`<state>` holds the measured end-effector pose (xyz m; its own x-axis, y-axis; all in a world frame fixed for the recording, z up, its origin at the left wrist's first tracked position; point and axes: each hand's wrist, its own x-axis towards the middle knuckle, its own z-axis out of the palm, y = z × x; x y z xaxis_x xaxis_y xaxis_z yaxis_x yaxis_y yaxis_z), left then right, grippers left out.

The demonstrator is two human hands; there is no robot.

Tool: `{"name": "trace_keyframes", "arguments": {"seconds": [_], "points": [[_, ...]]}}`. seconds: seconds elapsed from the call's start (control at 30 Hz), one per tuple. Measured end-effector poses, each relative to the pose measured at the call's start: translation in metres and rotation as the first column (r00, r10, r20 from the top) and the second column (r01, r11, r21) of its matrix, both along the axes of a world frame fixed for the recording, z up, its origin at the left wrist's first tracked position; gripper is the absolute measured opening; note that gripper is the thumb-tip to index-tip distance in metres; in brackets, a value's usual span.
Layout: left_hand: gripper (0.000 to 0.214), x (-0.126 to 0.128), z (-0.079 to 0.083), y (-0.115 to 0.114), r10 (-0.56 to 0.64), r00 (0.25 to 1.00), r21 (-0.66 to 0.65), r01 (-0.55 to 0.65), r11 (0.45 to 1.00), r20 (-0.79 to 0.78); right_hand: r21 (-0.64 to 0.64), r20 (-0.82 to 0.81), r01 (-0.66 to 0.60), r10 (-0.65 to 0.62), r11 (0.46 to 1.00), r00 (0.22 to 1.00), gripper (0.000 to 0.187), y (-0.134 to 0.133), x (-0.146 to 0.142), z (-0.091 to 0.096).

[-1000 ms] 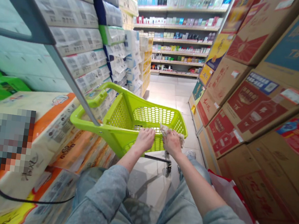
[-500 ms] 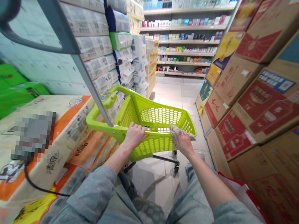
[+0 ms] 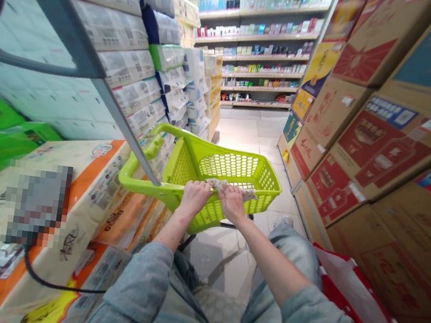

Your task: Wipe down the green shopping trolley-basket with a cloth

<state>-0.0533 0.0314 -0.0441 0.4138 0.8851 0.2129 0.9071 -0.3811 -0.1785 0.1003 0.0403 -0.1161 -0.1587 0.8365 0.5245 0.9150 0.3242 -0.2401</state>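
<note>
A lime-green shopping basket cart [image 3: 235, 159] with perforated walls stands in front of me, tilted slightly across the aisle. My left hand [image 3: 195, 197] grips its near rim, fingers curled over the edge. Just to the right, my right hand [image 3: 232, 202] presses a pale patterned cloth [image 3: 250, 193] over the same rim, its fingers wrapped on it. Part of the cloth sticks out on both sides of that hand. A grey pole [image 3: 125, 123] with a loop handle rises from the cart toward the upper left. The cart's basket holds nothing that I can see.
Stacked tissue packs [image 3: 120, 69] line the left, with a blurred grey device [image 3: 41, 202] and its black cable on a nearer pack. Cardboard boxes [image 3: 385, 136] pile up on the right above a red-and-white bag [image 3: 356, 296]. Stocked shelves [image 3: 261, 56] close the aisle's far end.
My right hand has slid the cloth leftward along the near rim, from the cart's far right end to beside my left hand. My left hand stays on the rim.
</note>
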Motion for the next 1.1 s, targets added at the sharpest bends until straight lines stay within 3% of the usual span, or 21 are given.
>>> {"name": "trace_keyframes", "arguments": {"seconds": [0.13,0.23,0.43,0.57,0.67,0.77,0.9,1.0,1.1], "points": [[0.027,-0.002,0.002,-0.001,-0.003,1.000,-0.015,0.003,1.000,0.001,0.011,0.079,-0.080,0.079,0.997,0.994,0.034,0.002,0.006,-0.001],[0.025,-0.002,0.003,-0.003,-0.003,1.000,-0.018,0.003,1.000,-0.003,0.024,0.129,-0.082,0.078,0.996,0.989,0.031,0.005,0.045,-0.011],[0.022,0.000,0.002,-0.007,-0.009,1.000,0.008,0.009,1.000,-0.013,0.034,0.073,0.066,-0.068,0.997,0.995,0.025,0.013,0.138,-0.031],[0.022,-0.001,0.009,-0.012,-0.052,0.999,0.074,0.053,0.996,-0.017,0.011,-0.029,0.075,-0.075,0.997,0.997,0.029,0.020,0.160,-0.036],[0.029,-0.005,0.016,-0.015,-0.006,1.000,0.141,0.005,0.990,0.008,0.010,-0.085,0.079,-0.077,0.997,0.993,0.034,0.024,0.159,-0.037],[0.039,-0.010,0.016,-0.015,0.079,0.997,0.124,-0.080,0.989,0.010,0.012,-0.134,0.113,-0.111,0.994,0.985,0.036,0.029,0.155,-0.038],[0.041,-0.013,0.011,-0.012,0.078,0.997,0.103,-0.077,0.992,-0.011,0.018,-0.204,0.173,-0.166,0.985,0.965,0.039,0.034,0.140,-0.035],[0.040,-0.012,0.008,-0.009,0.059,0.998,0.118,-0.057,0.991,-0.014,0.045,-0.220,0.183,-0.169,0.982,0.961,0.040,0.028,0.104,-0.028],[0.040,-0.011,0.007,-0.007,0.050,0.999,0.128,-0.048,0.991,-0.012,0.088,-0.186,0.087,-0.070,0.992,0.980,0.034,0.015,0.042,-0.015]]}}
